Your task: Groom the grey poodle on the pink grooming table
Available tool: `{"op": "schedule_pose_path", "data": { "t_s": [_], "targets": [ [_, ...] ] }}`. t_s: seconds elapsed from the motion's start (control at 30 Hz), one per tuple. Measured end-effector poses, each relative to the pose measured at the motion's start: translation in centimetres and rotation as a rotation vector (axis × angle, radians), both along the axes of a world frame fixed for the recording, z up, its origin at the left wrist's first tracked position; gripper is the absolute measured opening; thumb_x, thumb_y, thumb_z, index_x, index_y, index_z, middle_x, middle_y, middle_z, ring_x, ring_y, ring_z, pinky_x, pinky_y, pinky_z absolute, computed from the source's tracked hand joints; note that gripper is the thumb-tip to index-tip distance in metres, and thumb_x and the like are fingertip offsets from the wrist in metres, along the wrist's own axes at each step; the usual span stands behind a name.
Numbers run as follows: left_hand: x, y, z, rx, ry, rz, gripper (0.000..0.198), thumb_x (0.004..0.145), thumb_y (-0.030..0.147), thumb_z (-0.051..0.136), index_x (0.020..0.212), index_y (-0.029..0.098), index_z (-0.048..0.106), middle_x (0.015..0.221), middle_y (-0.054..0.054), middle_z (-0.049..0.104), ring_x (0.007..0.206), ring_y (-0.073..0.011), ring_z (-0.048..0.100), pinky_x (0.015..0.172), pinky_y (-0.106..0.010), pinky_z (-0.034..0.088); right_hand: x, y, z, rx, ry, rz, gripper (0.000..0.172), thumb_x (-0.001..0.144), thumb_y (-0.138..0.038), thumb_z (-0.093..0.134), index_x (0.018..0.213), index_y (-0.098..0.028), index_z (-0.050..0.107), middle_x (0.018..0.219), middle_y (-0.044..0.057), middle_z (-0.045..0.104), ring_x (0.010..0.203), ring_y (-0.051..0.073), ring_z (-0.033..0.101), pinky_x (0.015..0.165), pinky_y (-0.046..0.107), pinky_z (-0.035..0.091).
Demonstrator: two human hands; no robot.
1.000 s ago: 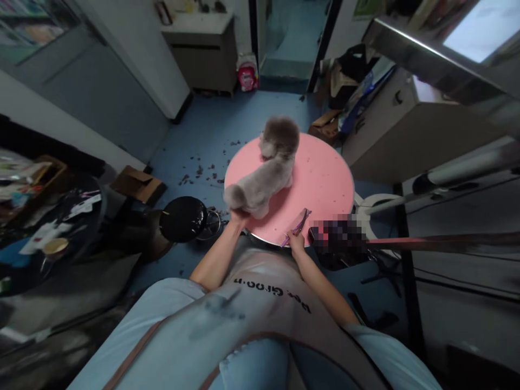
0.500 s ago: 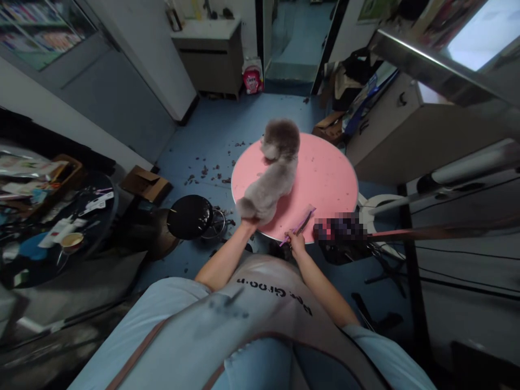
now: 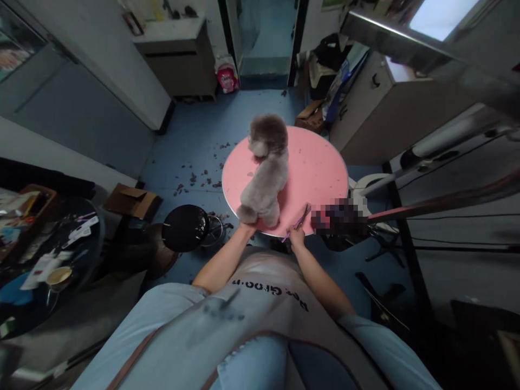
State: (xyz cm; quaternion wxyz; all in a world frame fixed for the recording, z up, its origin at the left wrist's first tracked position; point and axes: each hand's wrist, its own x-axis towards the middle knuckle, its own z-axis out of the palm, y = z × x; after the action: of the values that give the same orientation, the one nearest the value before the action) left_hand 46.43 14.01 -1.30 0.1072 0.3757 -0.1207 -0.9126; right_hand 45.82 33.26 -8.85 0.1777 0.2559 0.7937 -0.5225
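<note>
Blue flooring scattered with dark fur clippings [image 3: 199, 177] fills a cluttered grooming room, seen from the person's head looking down past a pale apron. At the centre stands a round pink-topped desk [image 3: 320, 162]. On it stands a small fluffy grey dog [image 3: 266, 170], head away from the person, rump at the near edge, its body running lengthwise straight out from the person's chest.

Reaching forward, the left hand [image 3: 248, 225] is closed around the dog's rear, at a hind leg or the tail; which one cannot be told. The right hand [image 3: 296, 236] sits at the desk's near rim, just right of the dog, fingers closed on a slim purple comb [image 3: 298, 221] whose length slants up and away to the right. The left hand is touching the animal; the right with its comb lies just beside the hindquarters.

A round black stool [image 3: 184, 221] stands left of the desk, a brown cardboard box [image 3: 130, 199] farther left.
</note>
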Motion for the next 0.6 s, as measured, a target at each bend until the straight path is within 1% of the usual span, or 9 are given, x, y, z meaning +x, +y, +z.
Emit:
{"op": "schedule_pose_path", "data": {
  "t_s": [0.07, 0.13, 0.23, 0.3, 0.37, 0.43, 0.47, 0.53, 0.6],
  "targets": [
    [0.1, -0.1, 0.3, -0.008, -0.018, -0.014, 0.038, 0.1, 0.037, 0.034, 0.089, 0.021, 0.067, 0.09, -0.005, 0.071, 0.086, -0.0191, 0.063, 0.087, -0.034, 0.049, -1.1, 1.3, -0.1, 0.082, -0.07, -0.004, 0.014, 0.077, -0.023, 0.056, 0.081, -0.011, 0.063, 0.067, 0.009, 0.062, 0.074, 0.023, 0.062, 0.063, 0.03, 0.045],
    [0.3, -0.3, 0.6, -0.011, -0.036, -0.034, 0.038, 0.099, 0.033, 0.034, 0.087, 0.021, 0.067, 0.087, -0.004, 0.072, 0.085, -0.0184, 0.064, 0.086, -0.033, 0.05, -1.7, 2.1, 0.1, 0.121, -0.105, 0.007, 0.012, 0.078, -0.024, 0.058, 0.074, -0.014, 0.063, 0.067, 0.011, 0.062, 0.083, 0.026, 0.064, 0.068, 0.031, 0.046],
    [0.5, -0.5, 1.2, -0.008, -0.06, -0.075, 0.04, 0.1, 0.027, 0.032, 0.081, 0.02, 0.066, 0.08, -0.002, 0.072, 0.08, -0.0163, 0.065, 0.083, -0.03, 0.05, -1.1, 1.8, 0.9, 0.087, -0.079, 0.038, 0.016, 0.08, -0.028, 0.06, 0.068, -0.017, 0.06, 0.067, 0.01, 0.063, 0.087, 0.027, 0.065, 0.071, 0.032, 0.048],
    [0.5, -0.6, 1.6, -0.002, -0.066, -0.118, 0.041, 0.101, 0.027, 0.033, 0.077, 0.02, 0.066, 0.076, -0.002, 0.072, 0.077, -0.016, 0.066, 0.079, -0.03, 0.05, 0.5, 0.2, 1.3, 0.002, -0.043, 0.068, 0.013, 0.079, -0.028, 0.06, 0.071, -0.018, 0.06, 0.067, 0.007, 0.064, 0.081, 0.025, 0.066, 0.07, 0.031, 0.05],
    [0.5, -0.8, 1.9, 0.003, -0.047, -0.177, 0.04, 0.101, 0.03, 0.035, 0.078, 0.02, 0.067, 0.078, -0.003, 0.073, 0.079, -0.0175, 0.067, 0.078, -0.032, 0.051, 2.7, -2.2, 1.4, -0.102, -0.003, 0.091, 0.011, 0.075, -0.025, 0.065, 0.082, -0.018, 0.062, 0.072, 0.004, 0.068, 0.078, 0.021, 0.067, 0.07, 0.028, 0.052],
    [0.5, -0.8, 2.3, 0.005, -0.007, -0.231, 0.041, 0.101, 0.032, 0.035, 0.08, 0.018, 0.067, 0.081, -0.005, 0.074, 0.081, -0.0192, 0.067, 0.079, -0.034, 0.052, 4.8, -4.8, 1.1, -0.182, 0.091, 0.122, 0.025, 0.071, -0.022, 0.068, 0.094, -0.019, 0.061, 0.083, 0.002, 0.071, 0.079, 0.018, 0.069, 0.072, 0.027, 0.053],
    [0.4, -0.9, 2.4, 0.0, 0.018, -0.257, 0.041, 0.102, 0.032, 0.035, 0.081, 0.017, 0.067, 0.082, -0.006, 0.074, 0.082, -0.0198, 0.067, 0.079, -0.034, 0.052, 5.7, -6.0, 0.8, -0.178, 0.158, 0.152, 0.03, 0.07, -0.021, 0.069, 0.099, -0.019, 0.059, 0.089, 0.003, 0.072, 0.081, 0.018, 0.069, 0.074, 0.027, 0.053],
    [0.4, -1.0, 2.5, -0.027, 0.061, -0.298, 0.04, 0.101, 0.032, 0.034, 0.086, 0.016, 0.068, 0.083, -0.007, 0.074, 0.084, -0.0205, 0.067, 0.083, -0.035, 0.052, 6.9, -7.9, 0.3, -0.058, 0.274, 0.244, 0.031, 0.072, -0.024, 0.069, 0.101, -0.018, 0.058, 0.095, 0.007, 0.072, 0.087, 0.02, 0.07, 0.078, 0.03, 0.053],
    [0.4, -1.1, 2.5, -0.07, 0.087, -0.343, 0.038, 0.101, 0.032, 0.035, 0.094, 0.014, 0.068, 0.087, -0.008, 0.074, 0.088, -0.0216, 0.067, 0.086, -0.036, 0.052, 7.3, -9.2, -0.2, 0.137, 0.297, 0.343, 0.028, 0.076, -0.025, 0.068, 0.101, -0.017, 0.058, 0.097, 0.012, 0.071, 0.093, 0.024, 0.069, 0.081, 0.033, 0.052]
  ]
}}
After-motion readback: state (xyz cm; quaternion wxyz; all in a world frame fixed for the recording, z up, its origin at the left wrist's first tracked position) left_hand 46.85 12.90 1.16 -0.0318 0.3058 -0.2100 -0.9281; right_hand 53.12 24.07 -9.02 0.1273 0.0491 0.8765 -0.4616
